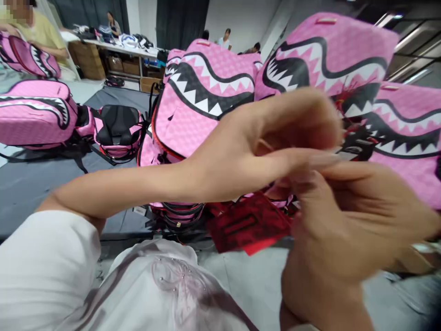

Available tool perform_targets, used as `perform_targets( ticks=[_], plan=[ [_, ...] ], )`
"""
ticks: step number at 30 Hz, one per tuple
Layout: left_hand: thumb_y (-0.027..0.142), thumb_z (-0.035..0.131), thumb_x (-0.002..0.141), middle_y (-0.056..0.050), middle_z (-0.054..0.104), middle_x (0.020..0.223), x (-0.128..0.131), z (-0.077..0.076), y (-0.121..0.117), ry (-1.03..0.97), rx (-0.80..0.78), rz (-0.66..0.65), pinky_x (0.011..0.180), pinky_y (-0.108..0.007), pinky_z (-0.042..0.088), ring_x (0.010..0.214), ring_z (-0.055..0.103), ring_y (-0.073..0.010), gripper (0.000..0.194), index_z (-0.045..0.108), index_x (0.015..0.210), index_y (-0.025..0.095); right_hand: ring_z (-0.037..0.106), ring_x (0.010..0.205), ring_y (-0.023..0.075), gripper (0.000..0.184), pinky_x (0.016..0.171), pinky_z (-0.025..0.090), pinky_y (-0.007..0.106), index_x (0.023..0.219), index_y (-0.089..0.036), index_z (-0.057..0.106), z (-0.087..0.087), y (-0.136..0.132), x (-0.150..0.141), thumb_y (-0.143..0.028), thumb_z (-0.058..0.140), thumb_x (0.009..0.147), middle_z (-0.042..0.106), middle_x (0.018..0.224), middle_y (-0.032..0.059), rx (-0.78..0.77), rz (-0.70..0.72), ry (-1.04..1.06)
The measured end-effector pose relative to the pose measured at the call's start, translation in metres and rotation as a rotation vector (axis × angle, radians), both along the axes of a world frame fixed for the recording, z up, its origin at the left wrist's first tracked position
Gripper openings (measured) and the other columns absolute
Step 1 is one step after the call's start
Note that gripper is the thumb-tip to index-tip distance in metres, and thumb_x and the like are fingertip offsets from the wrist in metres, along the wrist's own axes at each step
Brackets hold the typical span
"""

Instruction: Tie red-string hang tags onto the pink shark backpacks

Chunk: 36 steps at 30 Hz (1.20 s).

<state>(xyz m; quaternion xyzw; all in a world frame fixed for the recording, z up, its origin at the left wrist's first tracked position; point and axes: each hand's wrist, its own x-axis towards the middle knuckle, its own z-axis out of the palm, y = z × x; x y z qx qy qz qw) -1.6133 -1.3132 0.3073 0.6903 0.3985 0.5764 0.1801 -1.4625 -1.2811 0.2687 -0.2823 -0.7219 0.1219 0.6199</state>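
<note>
- Ceiling lights (398, 16) glared at upper right.
- Blur softened the left hand (237, 151), right hand (358, 216) and red tag (251, 223).
- Edges looked stretched; the lower-right corner was dark.

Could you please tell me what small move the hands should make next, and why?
I would perhaps ease the left hand slightly away from the right hand: their fingertips come closely together, hiding anything pinched there, and the red patterned piece shows just below, blurred, so whether either hand holds it cannot be seen.
</note>
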Motion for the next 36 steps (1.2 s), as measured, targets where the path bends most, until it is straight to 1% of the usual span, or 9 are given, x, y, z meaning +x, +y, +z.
perform_targets(
  ticks=[2,6,12,15,19,21,25,29,36],
  plan=[
    [0.039,0.071,0.076,0.005,0.067,0.090,-0.032,-0.018,-0.015,-0.132,0.016,-0.012,0.066,-0.019,0.056,0.088,0.070,-0.0143,0.025,0.066,0.090,0.020,0.062,0.057,0.0100,0.005,0.053,0.051,0.024,0.081,-0.022,0.065,-0.009,-0.015,-0.033,-0.020,0.070,0.082,0.064,0.067,-0.0029,-0.013,0.026,-0.013],
    [0.035,0.073,0.077,-0.001,0.068,0.077,-0.086,-0.054,-0.046,-0.248,-0.060,-0.063,0.066,-0.023,0.057,0.077,0.068,-0.0152,0.021,0.064,0.076,0.016,0.060,0.053,0.0104,0.001,0.051,0.050,0.025,0.084,-0.023,0.065,-0.035,-0.045,-0.088,-0.022,0.065,0.085,0.064,0.069,-0.0039,-0.053,0.089,-0.151],
    [0.040,0.069,0.079,-0.005,0.070,0.083,-0.137,-0.123,-0.082,-0.439,-0.242,0.098,0.071,-0.027,0.057,0.076,0.066,-0.0156,0.022,0.063,0.079,0.018,0.060,0.057,0.0124,0.015,0.056,0.052,0.027,0.078,-0.023,0.066,-0.083,-0.080,-0.158,-0.025,0.056,0.089,0.066,0.068,-0.0011,-0.192,0.126,-0.274],
    [0.037,0.068,0.079,-0.004,0.069,0.081,-0.158,-0.143,-0.093,-0.440,-0.295,0.170,0.068,-0.026,0.056,0.071,0.064,-0.0142,0.020,0.063,0.078,0.018,0.063,0.062,0.0127,0.015,0.062,0.053,0.027,0.083,-0.023,0.067,-0.095,-0.092,-0.181,-0.023,0.053,0.090,0.069,0.073,-0.0005,-0.234,0.176,-0.306],
    [0.038,0.066,0.082,-0.003,0.069,0.080,-0.186,-0.140,-0.099,-0.518,-0.248,0.226,0.068,-0.026,0.056,0.072,0.065,-0.0141,0.020,0.060,0.082,0.019,0.068,0.093,0.0188,0.022,0.088,0.054,0.036,0.108,-0.026,0.066,-0.089,-0.105,-0.192,-0.022,0.054,0.089,0.072,0.101,0.0041,-0.190,0.238,-0.379],
    [0.039,0.065,0.083,-0.001,0.068,0.077,-0.199,-0.131,-0.100,-0.591,-0.178,0.257,0.065,-0.026,0.056,0.066,0.065,-0.0126,0.021,0.058,0.084,0.020,0.066,0.104,0.0210,0.028,0.096,0.051,0.039,0.115,-0.026,0.064,-0.086,-0.101,-0.191,-0.022,0.054,0.089,0.070,0.110,0.0061,-0.156,0.159,-0.338],
    [0.037,0.064,0.082,0.002,0.064,0.066,-0.218,-0.120,-0.088,-0.425,-0.214,0.216,0.051,-0.021,0.047,0.050,0.057,-0.0091,0.018,0.059,0.082,0.019,0.068,0.090,0.0166,0.041,0.083,0.054,0.031,0.131,-0.019,0.051,-0.103,-0.067,-0.189,-0.024,0.048,0.090,0.070,0.106,0.0083,-0.319,-0.001,-0.264],
    [0.028,0.057,0.083,0.001,0.062,0.061,-0.224,-0.130,-0.053,-0.045,-0.361,0.121,0.049,-0.021,0.042,0.050,0.054,-0.0095,0.014,0.060,0.076,0.017,0.067,0.073,0.0152,0.046,0.071,0.051,0.027,0.135,-0.013,0.045,-0.120,-0.034,-0.194,-0.026,0.045,0.091,0.071,0.087,0.0045,-0.486,-0.087,-0.403],
    [0.025,0.049,0.086,-0.002,0.068,0.070,-0.227,-0.154,-0.003,0.318,-0.369,0.131,0.059,-0.024,0.040,0.062,0.059,-0.0140,0.019,0.065,0.083,0.017,0.067,0.073,0.0201,0.036,0.068,0.046,0.028,0.122,-0.015,0.058,-0.109,-0.036,-0.211,-0.028,0.046,0.092,0.072,0.079,0.0051,-0.446,-0.325,-0.618]
  ],
)
